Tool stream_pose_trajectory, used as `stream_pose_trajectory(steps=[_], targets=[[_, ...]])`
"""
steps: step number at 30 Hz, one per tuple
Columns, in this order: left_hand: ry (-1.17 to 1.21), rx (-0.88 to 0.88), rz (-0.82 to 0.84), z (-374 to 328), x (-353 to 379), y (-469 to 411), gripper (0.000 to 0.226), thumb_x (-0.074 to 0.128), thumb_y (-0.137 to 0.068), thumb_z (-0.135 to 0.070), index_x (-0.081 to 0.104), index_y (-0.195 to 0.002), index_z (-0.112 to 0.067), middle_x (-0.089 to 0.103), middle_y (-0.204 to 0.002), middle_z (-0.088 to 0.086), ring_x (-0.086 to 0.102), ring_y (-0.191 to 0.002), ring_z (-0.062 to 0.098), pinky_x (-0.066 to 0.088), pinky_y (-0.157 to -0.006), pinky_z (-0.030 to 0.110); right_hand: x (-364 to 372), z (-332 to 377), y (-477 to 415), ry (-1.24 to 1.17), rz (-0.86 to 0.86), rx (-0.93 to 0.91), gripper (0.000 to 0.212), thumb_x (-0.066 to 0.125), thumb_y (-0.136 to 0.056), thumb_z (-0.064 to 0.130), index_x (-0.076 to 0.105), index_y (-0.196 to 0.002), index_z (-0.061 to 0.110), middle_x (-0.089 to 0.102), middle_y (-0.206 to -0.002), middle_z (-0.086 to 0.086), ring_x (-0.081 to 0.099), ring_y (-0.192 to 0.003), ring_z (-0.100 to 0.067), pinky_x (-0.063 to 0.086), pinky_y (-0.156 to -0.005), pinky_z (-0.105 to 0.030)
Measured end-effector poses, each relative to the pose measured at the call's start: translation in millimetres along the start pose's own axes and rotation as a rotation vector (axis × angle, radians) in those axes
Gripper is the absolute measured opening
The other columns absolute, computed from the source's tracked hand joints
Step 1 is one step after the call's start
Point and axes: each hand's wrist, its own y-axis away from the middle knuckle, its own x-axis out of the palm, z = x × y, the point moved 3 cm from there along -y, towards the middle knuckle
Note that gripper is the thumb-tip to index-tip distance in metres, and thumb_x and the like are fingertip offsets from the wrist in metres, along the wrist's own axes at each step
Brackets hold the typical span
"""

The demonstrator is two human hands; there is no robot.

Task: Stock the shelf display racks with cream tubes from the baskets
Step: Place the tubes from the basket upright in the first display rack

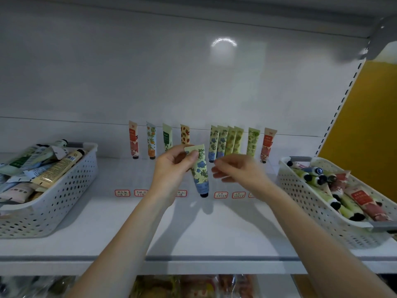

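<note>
Over the middle of the shelf (193, 229), left hand (171, 166) grips one cream tube (199, 171): pale yellow, blue-and-green flower print. Thumb and fingers curl round its flat crimped end, black cap hanging down, tube clear of the shelf and slightly tilted. Right hand (234, 168) is just beside the tube on its right, fingers loose and half-extended, holding nothing, not touching the tube as far as I can see.

Along the back edge a row of tubes (217, 143) stands cap-down, several with the same blue print right behind the held one. Whatever rack keeps them upright is too faint to make out. Red-bordered labels (220, 194) lie flat on the shelf in front of the row. Left basket (71, 186) sits at the left end, heaped with mixed tubes. Right basket (311, 201) sits at the right end, green and pink tubes lying in it.

Handling, my read: tube looks light, soft-walled plastic, glossy so a bit slippery; squeezing the belly would dent it. Crimped end is the stiff flat part and the best pinch point. The cap is the other firm spot, where the free hand could steer it down into a slot beside the matching prints. Knocking neighbours over is the likely risk.
</note>
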Motion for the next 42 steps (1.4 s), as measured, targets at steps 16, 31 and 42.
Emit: stream_pose_trajectory(steps=[16, 31, 42], targets=[[-1.182, 0.186, 0.403, 102.2, 9.5, 44.1, 0.028, 0.049, -0.093, -0.038, 0.061, -0.105, -0.015, 0.059, -0.12, 0.002, 0.049, -0.117, 0.024, 0.034, -0.096, 0.026, -36.1, -43.4, -22.6, 0.202, -0.463, 0.025, 0.023, 0.062, -0.087, 0.016, 0.067, -0.079, -0.005, 0.068, -0.08, -0.022, 0.057, -0.066, -0.021, 0.053, -0.071, -0.042], [-1.239, 0.251, 0.351, 120.9, 6.0, 40.0, 0.035, 0.048, -0.088, -0.036, 0.043, -0.065, -0.011, 0.04, -0.069, -0.002, 0.042, -0.073, 0.015, 0.034, -0.072, 0.028, 7.8, -55.9, -92.3, 0.404, -0.436, -0.066, 0.044, 0.052, -0.088, 0.007, 0.028, -0.051, 0.012, 0.027, -0.048, 0.0, 0.022, -0.046, -0.011, 0.015, -0.048, -0.027], [-1.245, 0.286, 0.358, 114.8, 7.3, 42.6, 0.033, 0.047, -0.09, -0.035, 0.041, -0.068, -0.012, 0.041, -0.072, -0.002, 0.043, -0.075, 0.015, 0.039, -0.076, 0.03, 12.0, -65.7, -91.8, 0.508, -0.398, -0.027, 0.045, 0.052, -0.092, 0.009, 0.028, -0.054, 0.018, 0.033, -0.053, 0.003, 0.03, -0.049, -0.008, 0.019, -0.044, -0.022]])
